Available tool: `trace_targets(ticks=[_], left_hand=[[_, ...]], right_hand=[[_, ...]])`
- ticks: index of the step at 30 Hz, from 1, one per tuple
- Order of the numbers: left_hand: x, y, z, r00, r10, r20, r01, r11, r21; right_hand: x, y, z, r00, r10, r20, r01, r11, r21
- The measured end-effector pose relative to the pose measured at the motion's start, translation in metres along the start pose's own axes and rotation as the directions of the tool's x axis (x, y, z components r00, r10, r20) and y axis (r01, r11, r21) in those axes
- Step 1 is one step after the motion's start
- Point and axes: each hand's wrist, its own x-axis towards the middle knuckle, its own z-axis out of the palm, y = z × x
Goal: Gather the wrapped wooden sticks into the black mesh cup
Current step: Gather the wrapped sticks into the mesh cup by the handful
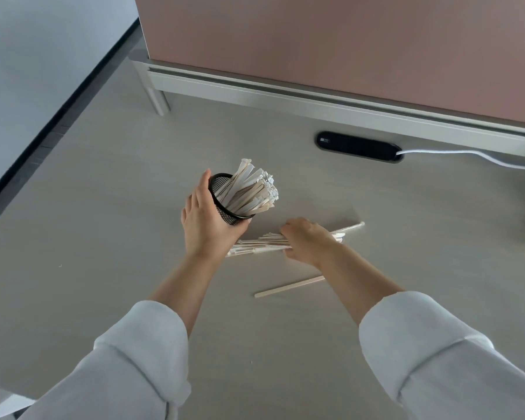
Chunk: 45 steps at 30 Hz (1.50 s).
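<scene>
The left hand [208, 225] clamps the black mesh cup [228, 204] tilted toward the right hand [306, 241] — closed on a bundle of wrapped sticks [256, 247] — likely easing loading.

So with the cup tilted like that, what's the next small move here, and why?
Probably lift the bundle of wrapped sticks under the right hand and feed it into the black mesh cup. The left hand tilts the cup's mouth toward that bundle, and the right hand's grip looks closed around it. One loose stick remains nearer on the table.

An office — pale desk [103, 207] with pink divider panel [346, 40], black cable grommet [359, 146], white cable [467, 153].
</scene>
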Motion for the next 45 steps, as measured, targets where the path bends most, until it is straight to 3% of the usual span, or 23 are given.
trace_targets(ticks=[11,19,23,27,31,33,36,45], left_hand=[[-0.002,0.002,-0.006,0.999,0.054,0.003,-0.054,0.998,-0.011],[-0.004,0.006,-0.013,0.996,0.076,-0.046,-0.078,0.996,-0.034],[-0.005,0.006,-0.016,0.995,0.078,-0.057,-0.079,0.996,-0.03],[-0.009,0.01,-0.013,0.993,0.106,-0.046,-0.108,0.994,-0.032],[-0.014,0.014,-0.007,0.992,0.122,-0.025,-0.123,0.992,-0.042],[-0.016,0.016,-0.004,0.99,0.14,-0.012,-0.14,0.989,-0.035],[-0.019,0.018,0.001,0.988,0.156,0.021,-0.155,0.987,-0.034],[-0.024,0.02,0.014,0.974,0.207,0.095,-0.206,0.978,-0.012]], right_hand=[[-0.014,0.003,-0.003,0.968,0.112,-0.226,-0.122,0.992,-0.029],[-0.03,0.01,-0.001,0.886,0.273,-0.374,-0.19,0.951,0.243],[-0.041,0.018,-0.006,0.768,0.411,-0.492,-0.221,0.89,0.399],[-0.052,0.019,-0.022,0.55,0.637,-0.539,-0.062,0.675,0.735],[-0.062,0.033,-0.029,0.433,0.826,-0.36,0.157,0.325,0.933],[-0.069,0.037,-0.025,0.434,0.854,-0.286,0.211,0.212,0.954],[-0.071,0.04,-0.01,0.464,0.857,-0.225,0.196,0.149,0.969],[-0.075,0.046,-0.006,0.488,0.85,-0.198,0.254,0.079,0.964]])
